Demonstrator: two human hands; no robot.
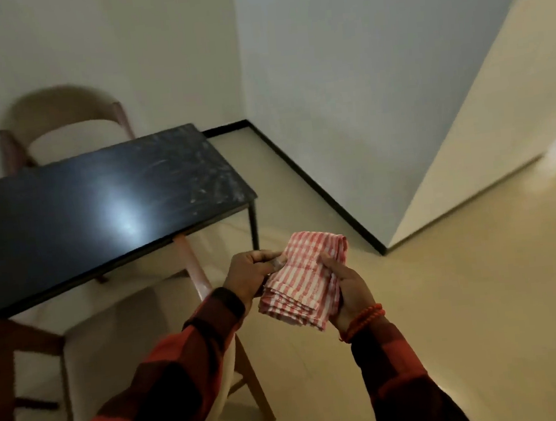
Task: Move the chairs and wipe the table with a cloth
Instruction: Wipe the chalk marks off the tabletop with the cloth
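Folded striped cloth (301,277) held off table's near-right corner: left hand (250,272) pinches far edge, right hand (348,288) cups underside — prob. squaring it for wiping. Table (66,210) untouched; near chair (118,334) tucked under, far chair (64,119) behind.

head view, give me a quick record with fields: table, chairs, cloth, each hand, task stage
table: black table, glossy top with pale smears near its right end
near chair: wooden chair with pale seat tucked partly under the table's near edge
far chair: curved-back chair behind the table, by the wall
cloth: red and white checked cloth, folded in layers, held above the floor, off the table
left hand: pinches the cloth's left edge
right hand: grips its right side
task stage: wiping not begun
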